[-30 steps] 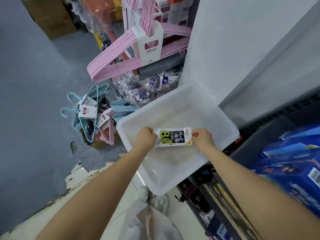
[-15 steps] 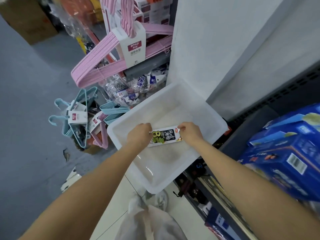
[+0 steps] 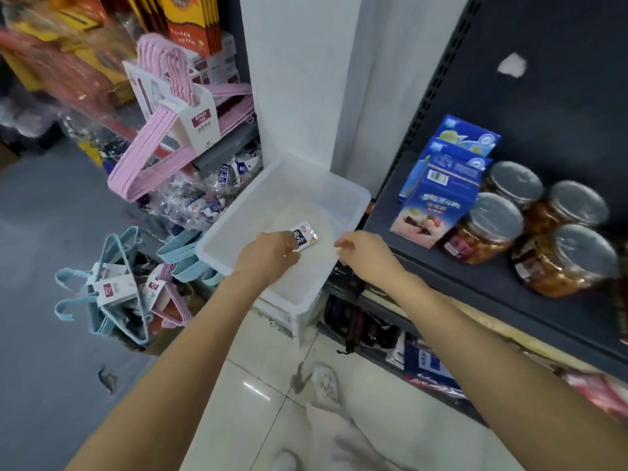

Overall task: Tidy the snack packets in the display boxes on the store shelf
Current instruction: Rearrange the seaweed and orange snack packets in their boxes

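Note:
A small black-and-white snack packet [image 3: 303, 235] is gripped at its left end by my left hand [image 3: 272, 254], above the inside of a white translucent plastic bin [image 3: 353, 198]. My hand covers most of the packet. My right hand [image 3: 365, 251] hovers just right of the packet over the bin's right rim, fingers loosely curled and holding nothing. The bin holds nothing else that I can see.
A dark store shelf [image 3: 509, 287] on the right carries blue cartons [image 3: 441, 188] and foil-lidded jars [image 3: 489, 229]. Pink hangers [image 3: 159, 144] and blue hangers [image 3: 102, 300] crowd the left. Lower shelves hold dark packets [image 3: 367, 328]. Tiled floor lies below.
My right hand has let go of the packet's right end and moved right. The left hand alone keeps the packet. The view has swung right and up, revealing the shelf with jars.

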### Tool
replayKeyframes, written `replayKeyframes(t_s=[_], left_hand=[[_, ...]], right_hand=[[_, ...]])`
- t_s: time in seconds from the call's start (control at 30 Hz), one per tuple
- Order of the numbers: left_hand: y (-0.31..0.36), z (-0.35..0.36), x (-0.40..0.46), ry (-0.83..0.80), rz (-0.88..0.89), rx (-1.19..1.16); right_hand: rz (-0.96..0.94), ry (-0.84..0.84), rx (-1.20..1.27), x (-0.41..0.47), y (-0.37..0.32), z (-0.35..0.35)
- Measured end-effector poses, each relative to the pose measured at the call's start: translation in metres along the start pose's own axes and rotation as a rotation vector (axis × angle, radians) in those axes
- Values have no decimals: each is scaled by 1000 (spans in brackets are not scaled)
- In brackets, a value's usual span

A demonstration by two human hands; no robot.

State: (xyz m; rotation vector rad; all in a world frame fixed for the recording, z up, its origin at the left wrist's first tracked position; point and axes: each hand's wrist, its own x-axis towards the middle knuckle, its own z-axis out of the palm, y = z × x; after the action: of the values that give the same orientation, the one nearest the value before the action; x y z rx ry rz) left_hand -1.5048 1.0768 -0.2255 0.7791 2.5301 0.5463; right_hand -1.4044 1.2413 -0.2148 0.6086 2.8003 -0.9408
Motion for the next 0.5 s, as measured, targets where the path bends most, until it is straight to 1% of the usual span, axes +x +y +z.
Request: replayKeyframes(t_s=[0.13, 0.27, 0.37, 0.5], left_hand=[[51, 3, -33, -36, 153, -15], [116, 16, -56, -101, 309, 1], [173, 30, -71, -147, 444, 13], [253, 53, -87, -189, 589, -46]], right_hand=[[91, 85, -61, -72, 17, -34], [200, 177, -37, -138, 44, -72], [277, 253, -33, -185, 73, -100], [387, 348, -19, -248, 123, -132]])
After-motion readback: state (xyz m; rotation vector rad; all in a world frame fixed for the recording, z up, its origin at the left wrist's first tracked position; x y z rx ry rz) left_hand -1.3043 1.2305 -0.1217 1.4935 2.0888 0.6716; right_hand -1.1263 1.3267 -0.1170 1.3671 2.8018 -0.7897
